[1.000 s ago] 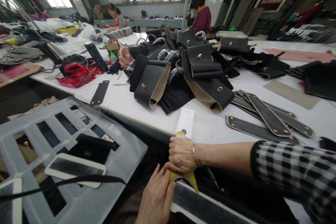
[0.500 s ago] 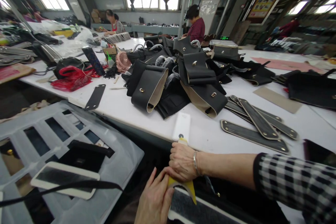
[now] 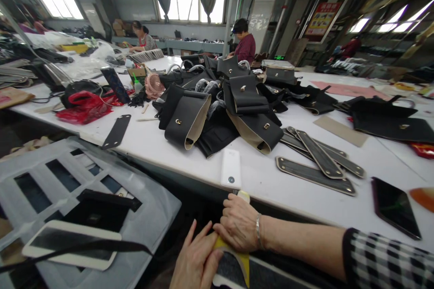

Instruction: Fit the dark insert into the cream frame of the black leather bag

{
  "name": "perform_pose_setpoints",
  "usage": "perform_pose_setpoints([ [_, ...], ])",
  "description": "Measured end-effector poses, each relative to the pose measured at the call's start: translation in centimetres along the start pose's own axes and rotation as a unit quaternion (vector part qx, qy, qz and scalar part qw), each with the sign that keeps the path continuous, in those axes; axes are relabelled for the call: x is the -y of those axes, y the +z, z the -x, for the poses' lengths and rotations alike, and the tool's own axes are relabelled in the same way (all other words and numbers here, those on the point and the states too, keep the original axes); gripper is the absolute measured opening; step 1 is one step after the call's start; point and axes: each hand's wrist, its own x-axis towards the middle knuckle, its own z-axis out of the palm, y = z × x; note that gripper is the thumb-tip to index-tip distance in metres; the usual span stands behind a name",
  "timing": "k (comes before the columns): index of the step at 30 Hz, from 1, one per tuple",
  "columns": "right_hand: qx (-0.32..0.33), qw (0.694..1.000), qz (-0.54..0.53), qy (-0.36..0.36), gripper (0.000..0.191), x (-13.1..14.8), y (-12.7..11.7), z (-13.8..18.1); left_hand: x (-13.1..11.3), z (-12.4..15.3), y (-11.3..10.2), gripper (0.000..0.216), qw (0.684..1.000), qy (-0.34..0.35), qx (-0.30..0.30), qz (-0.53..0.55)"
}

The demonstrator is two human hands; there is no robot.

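My right hand (image 3: 236,223), a silver bangle at its wrist, is closed round a yellow curved strip (image 3: 246,262). A pale yellow end (image 3: 243,196) of it sticks out above the knuckles, and the strip bends down below the hand. Against it is my left hand (image 3: 196,257), thumb and fingers closing at the near end of a dark panel with a pale edge (image 3: 225,271), two fingers stretched out. How firmly it grips is partly hidden. The yellow strip arcs over this panel, which runs off the bottom of the view.
A white power bank or similar block (image 3: 231,169) lies at the table edge (image 3: 190,180). Behind it is a pile of black bag parts (image 3: 217,113). Straps with rivets (image 3: 318,176) and a phone (image 3: 396,207) lie right. A grey tray (image 3: 156,230) stands left. People work farther back.
The view has shifted slightly, bringing the whole phone into sight on the right. My right hand has moved a little lower with the yellow strip; my left hand stays beside it.
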Motion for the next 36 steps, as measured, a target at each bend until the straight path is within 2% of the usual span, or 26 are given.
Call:
perform_pose_setpoints([
  [6,-0.004,0.991,-0.022,0.136,0.045,0.8,-0.9,3.3,0.7,-0.1,0.6,0.036,0.999,0.017,-0.022,0.021],
  [8,-0.005,0.968,-0.103,0.23,0.05,-0.1,-1.5,5.0,0.9,0.0,1.0,0.035,0.999,0.014,-0.022,0.02],
  [9,-0.013,0.94,-0.179,0.289,0.054,-0.8,-1.8,5.8,0.9,0.1,1.2,0.035,1.0,0.007,-0.022,0.019],
  [11,-0.037,0.864,-0.328,0.381,0.065,-2.4,-2.3,7.2,1.1,0.3,1.6,0.036,1.0,-0.005,-0.007,0.02],
  [13,-0.067,0.773,-0.455,0.436,0.076,-3.6,-2.8,8.0,1.2,0.4,1.8,0.037,1.0,-0.004,0.015,0.019],
  [15,-0.093,0.658,-0.582,0.469,0.08,-4.1,-3.0,7.9,1.4,0.4,1.8,0.037,0.999,0.01,0.03,0.014],
  [17,-0.117,0.514,-0.702,0.48,0.075,-4.1,-3.0,6.8,1.6,0.4,1.7,0.037,0.999,0.021,0.027,0.012],
  [18,-0.125,0.465,-0.734,0.479,0.072,-3.9,-3.0,5.9,1.6,0.3,1.7,0.036,0.999,0.024,0.025,0.013],
  [19,-0.13,0.445,-0.745,0.479,0.069,-3.8,-3.0,4.7,1.6,0.3,1.6,0.036,0.999,0.024,0.024,0.017],
  [21,-0.139,0.442,-0.742,0.484,0.063,-3.8,-3.1,2.0,1.5,0.2,1.5,0.037,0.999,0.013,0.023,0.027],
  [24,-0.153,0.458,-0.731,0.483,0.059,-4.8,-3.1,-2.7,1.1,0.2,1.3,0.036,0.998,-0.018,0.02,0.048],
  [28,-0.153,0.487,-0.706,0.492,0.069,-7.1,-2.8,-6.5,0.5,0.1,1.0,0.036,0.993,-0.071,0.023,0.095],
  [31,-0.145,0.534,-0.671,0.493,0.074,-8.1,-2.5,-5.5,0.1,0.2,0.7,0.038,0.976,-0.127,0.042,0.17],
  [36,-0.113,0.668,-0.563,0.474,0.069,-6.3,-1.4,0.5,-0.6,0.1,0.6,0.043,0.908,-0.241,0.055,0.338],
])
